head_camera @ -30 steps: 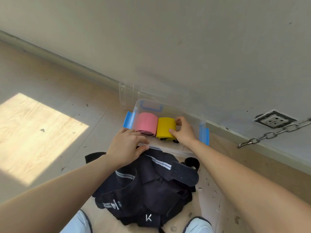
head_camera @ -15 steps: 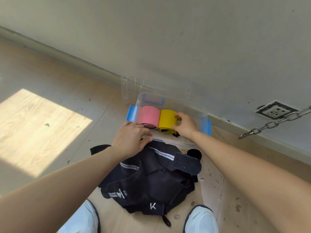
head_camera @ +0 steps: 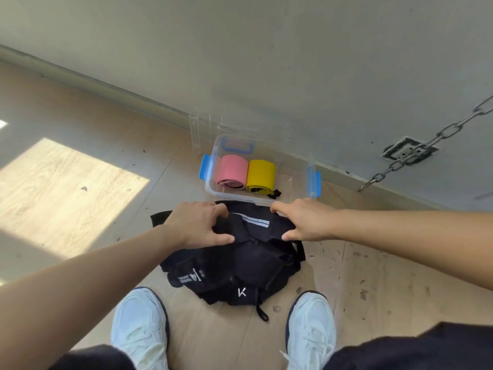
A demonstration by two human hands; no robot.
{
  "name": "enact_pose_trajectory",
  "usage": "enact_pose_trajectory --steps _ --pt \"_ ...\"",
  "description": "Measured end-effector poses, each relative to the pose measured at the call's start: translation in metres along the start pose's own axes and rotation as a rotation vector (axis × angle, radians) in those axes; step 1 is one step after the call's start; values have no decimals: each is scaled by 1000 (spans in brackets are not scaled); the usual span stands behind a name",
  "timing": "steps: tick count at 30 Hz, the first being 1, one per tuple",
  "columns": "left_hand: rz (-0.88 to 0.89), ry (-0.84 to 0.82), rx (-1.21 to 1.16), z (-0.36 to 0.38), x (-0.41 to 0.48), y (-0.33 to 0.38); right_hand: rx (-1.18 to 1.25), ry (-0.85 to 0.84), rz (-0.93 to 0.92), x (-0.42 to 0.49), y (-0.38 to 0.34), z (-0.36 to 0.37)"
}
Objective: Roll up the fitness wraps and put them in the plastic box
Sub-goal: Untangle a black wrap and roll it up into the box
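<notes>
A clear plastic box [head_camera: 232, 196] with blue latches stands on the floor by the wall. Inside it lie a rolled pink wrap [head_camera: 232, 169] and a rolled yellow wrap [head_camera: 261, 172], side by side. In front of the box lies a pile of black wraps [head_camera: 248, 265] with white stripes and logos. My left hand [head_camera: 196, 225] and my right hand [head_camera: 305, 222] are down on the top black wrap. Each has thumb and fingers curved round one end of its striped part.
The box's clear lid [head_camera: 201, 129] leans on the wall behind it. A metal chain [head_camera: 426, 145] hangs at the right in front of a wall socket [head_camera: 400, 153]. My white shoes [head_camera: 138, 324] [head_camera: 310, 324] flank the pile on the wooden floor.
My right hand left the yellow roll and came out of the box. My left hand left the box rim. Both hands moved back onto the black pile.
</notes>
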State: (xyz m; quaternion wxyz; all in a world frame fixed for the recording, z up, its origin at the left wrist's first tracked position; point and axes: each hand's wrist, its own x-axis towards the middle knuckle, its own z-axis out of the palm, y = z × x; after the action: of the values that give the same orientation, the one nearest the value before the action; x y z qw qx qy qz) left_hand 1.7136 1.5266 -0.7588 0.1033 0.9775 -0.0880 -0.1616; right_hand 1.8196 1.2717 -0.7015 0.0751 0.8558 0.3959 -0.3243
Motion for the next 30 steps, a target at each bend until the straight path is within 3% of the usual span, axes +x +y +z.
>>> enact_pose_trajectory --steps 5,8,11,14,18,21,24,30 --pt "-115 -276 -123 -2 -8 -8 258 54 -67 -12 -4 -22" --pt "-121 -470 -17 -5 -21 -18 285 114 -68 -24 -6 -53" --pt "-140 -540 59 -8 -33 -25 265 109 8 -44 -2 -78" --pt "-152 -450 -7 -17 -35 -19 284 90 116 -68 2 -96" --pt "-166 -75 -280 -22 -23 4 520 174 141 -95 -6 -110" --pt "-126 -37 -484 -17 -9 29 639 191 69 -105 -14 -116" --pt "-72 -150 -338 -2 -1 46 723 246 48 -107 -15 -123" --pt "-115 -60 -66 4 -11 26 1186 366 192 -104 -1 -123"
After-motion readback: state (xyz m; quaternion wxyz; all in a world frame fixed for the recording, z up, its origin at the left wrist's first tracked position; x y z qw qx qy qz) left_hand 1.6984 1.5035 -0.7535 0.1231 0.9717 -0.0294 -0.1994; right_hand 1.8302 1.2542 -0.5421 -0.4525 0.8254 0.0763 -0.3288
